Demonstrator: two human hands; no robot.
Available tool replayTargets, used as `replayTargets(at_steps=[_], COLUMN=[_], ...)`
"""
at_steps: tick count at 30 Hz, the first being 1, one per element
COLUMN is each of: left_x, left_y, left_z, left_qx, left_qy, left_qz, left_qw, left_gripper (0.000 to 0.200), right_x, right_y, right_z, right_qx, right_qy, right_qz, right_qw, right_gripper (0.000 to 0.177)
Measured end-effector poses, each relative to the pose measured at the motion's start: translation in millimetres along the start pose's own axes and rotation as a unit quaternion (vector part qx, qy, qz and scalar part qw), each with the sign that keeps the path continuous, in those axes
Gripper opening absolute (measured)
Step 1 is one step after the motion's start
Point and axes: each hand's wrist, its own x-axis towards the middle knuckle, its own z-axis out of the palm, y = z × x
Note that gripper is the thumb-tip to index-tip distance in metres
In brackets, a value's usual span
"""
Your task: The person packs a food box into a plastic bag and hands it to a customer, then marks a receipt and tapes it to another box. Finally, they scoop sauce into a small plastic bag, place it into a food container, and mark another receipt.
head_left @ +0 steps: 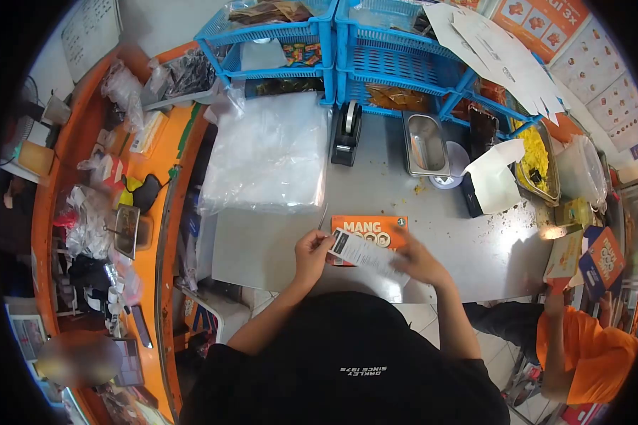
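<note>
My left hand (313,256) is closed on the near-left end of a printed paper receipt (365,252). A thin, dark, stick-like thing (324,215) pokes up just above its fingers. Under the receipt, an orange box (368,224) with "MANG" in white letters lies on the steel table (276,244), partly covered. At the receipt's right end is my right hand (424,265), its fingers smeared by motion.
Clear plastic bags (266,152) lie at the back left, beside a black tape dispenser (347,134). A steel pan (427,145) and an open white-lined box (493,185) stand right. Blue racks (397,67) line the back. A person in orange (581,347) holds boxes (604,261).
</note>
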Motion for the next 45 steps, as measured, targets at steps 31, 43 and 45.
replayTargets(at_steps=[31, 43, 45], left_x=[27.6, 21.5, 29.3], left_y=[33.0, 45.9, 28.2], left_z=[98.1, 102.3, 97.1], left_qx=[0.598, 0.512, 0.539], left_qy=[-0.388, -0.434, -0.431], left_qz=[0.348, 0.38, 0.37], left_qw=[0.609, 0.636, 0.622], left_gripper=[0.086, 0.084, 0.087], right_x=[-13.0, -17.2, 8.4], right_y=[78.6, 75.7, 67.9], right_z=[-44.8, -64.7, -70.0], right_qx=[0.151, -0.18, -0.26], right_qy=[0.237, 0.157, 0.236], right_qz=[-0.082, 0.055, 0.024], right_qw=[0.956, 0.97, 0.936], right_gripper=[0.017, 0.036, 0.032])
